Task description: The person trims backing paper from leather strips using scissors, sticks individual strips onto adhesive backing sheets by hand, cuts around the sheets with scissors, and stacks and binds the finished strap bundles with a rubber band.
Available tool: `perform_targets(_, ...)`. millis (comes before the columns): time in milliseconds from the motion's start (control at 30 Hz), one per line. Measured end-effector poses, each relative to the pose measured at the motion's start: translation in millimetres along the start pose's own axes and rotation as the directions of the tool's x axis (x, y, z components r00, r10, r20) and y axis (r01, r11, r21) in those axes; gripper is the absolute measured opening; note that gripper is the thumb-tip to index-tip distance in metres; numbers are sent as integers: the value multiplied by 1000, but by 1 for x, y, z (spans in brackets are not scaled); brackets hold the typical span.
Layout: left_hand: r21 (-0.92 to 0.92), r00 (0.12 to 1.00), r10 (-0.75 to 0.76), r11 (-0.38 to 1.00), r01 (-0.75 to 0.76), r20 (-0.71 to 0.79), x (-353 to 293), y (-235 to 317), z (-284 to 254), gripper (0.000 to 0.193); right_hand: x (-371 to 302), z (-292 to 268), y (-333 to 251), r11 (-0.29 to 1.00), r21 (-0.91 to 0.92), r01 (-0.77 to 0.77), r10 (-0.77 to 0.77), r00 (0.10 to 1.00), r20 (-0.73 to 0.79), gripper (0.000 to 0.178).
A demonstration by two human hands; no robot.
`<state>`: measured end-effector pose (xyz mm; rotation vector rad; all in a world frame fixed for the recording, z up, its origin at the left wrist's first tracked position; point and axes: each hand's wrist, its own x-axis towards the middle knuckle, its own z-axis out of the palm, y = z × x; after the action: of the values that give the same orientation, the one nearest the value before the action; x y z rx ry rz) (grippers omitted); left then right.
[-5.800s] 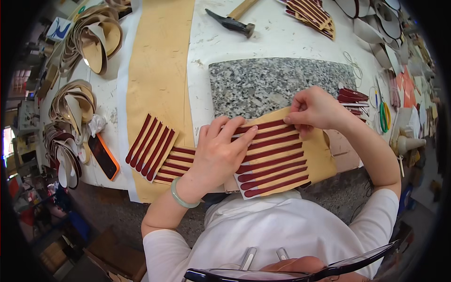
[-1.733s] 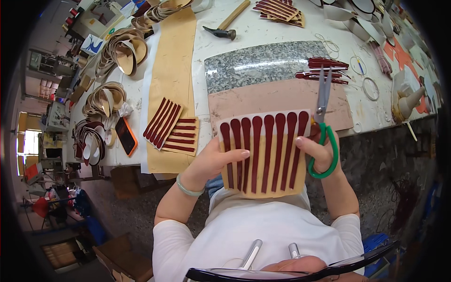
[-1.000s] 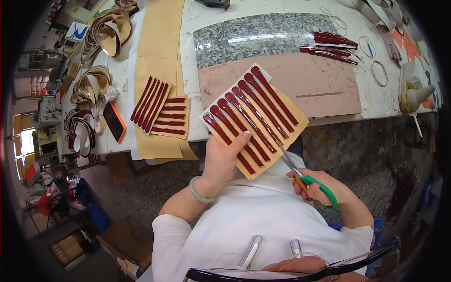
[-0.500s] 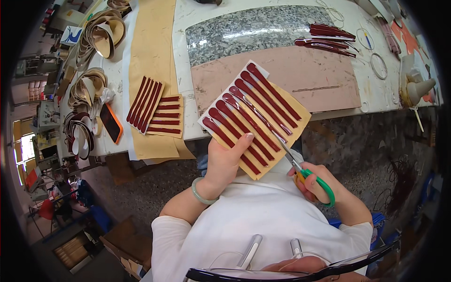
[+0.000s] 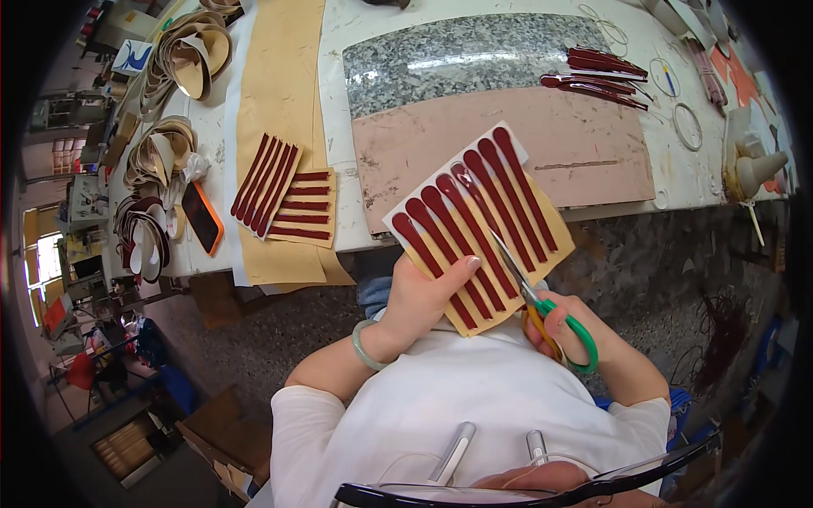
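Note:
My left hand grips the near left part of a tan and white sheet, thumb on top. Several glossy dark red strips with rounded far ends lie on the sheet, side by side. My right hand is closed on scissors with green and yellow handles. Their blades run into the sheet between two strips, pointing up and left, and a slit parts the sheet there. Left on the table, two smaller tan pieces with dark red strips overlap.
The white table carries a speckled grey slab and a pinkish board. More dark red strips lie at their right end. An orange-edged phone and coiled strips sit left. A cone-tipped bottle stands right.
The sheet has shifted slightly right and turned a little. Scissor blades sit further into it, and the two parts of the sheet stand more apart. My left hand has moved right with it.

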<state>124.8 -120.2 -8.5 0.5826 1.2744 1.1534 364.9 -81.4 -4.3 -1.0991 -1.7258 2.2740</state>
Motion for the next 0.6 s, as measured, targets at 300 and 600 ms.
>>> perform_targets(300,-95,999,-30,995,28,-23,1,5,-1,34,0,-6,-28,987,15,-160,159,986,43,65)
perform_targets(600,-20,998,19,1000,-17,63,0,11,-6,34,-2,-29,-59,974,77,-214,193,958,210,78)
